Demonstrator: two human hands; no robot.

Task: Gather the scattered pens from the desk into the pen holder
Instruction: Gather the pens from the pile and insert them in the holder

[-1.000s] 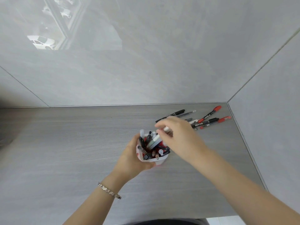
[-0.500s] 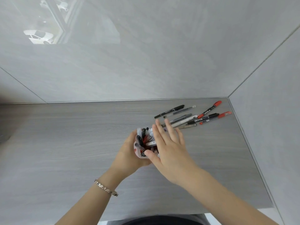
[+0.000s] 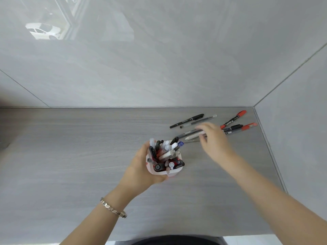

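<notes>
The white pen holder [image 3: 174, 172], crammed with several pens and markers, stands on the grey desk [image 3: 70, 156] with my left hand [image 3: 141, 170] wrapped around its left side. My right hand [image 3: 215, 142] reaches over the loose pens to the right of the holder. Its fingers and thumb are apart, straddling a grey pen [image 3: 187, 134] and a white pen [image 3: 192, 137] that lie on the desk. Further back lie a black marker [image 3: 187, 120] and a thin grey pen [image 3: 203, 120]. A red-capped marker [image 3: 233, 119], a dark marker [image 3: 233, 129] and a red pen [image 3: 248, 126] lie to their right.
The desk sits in a corner: a glossy grey wall [image 3: 159, 68] runs along the back and another wall [image 3: 300, 121] closes the right side, close to the loose pens. The desk's front edge [image 3: 194, 235] is near my body.
My right hand has left the top of the holder and moved right and back, out to the loose pens. My left hand still holds the holder.
</notes>
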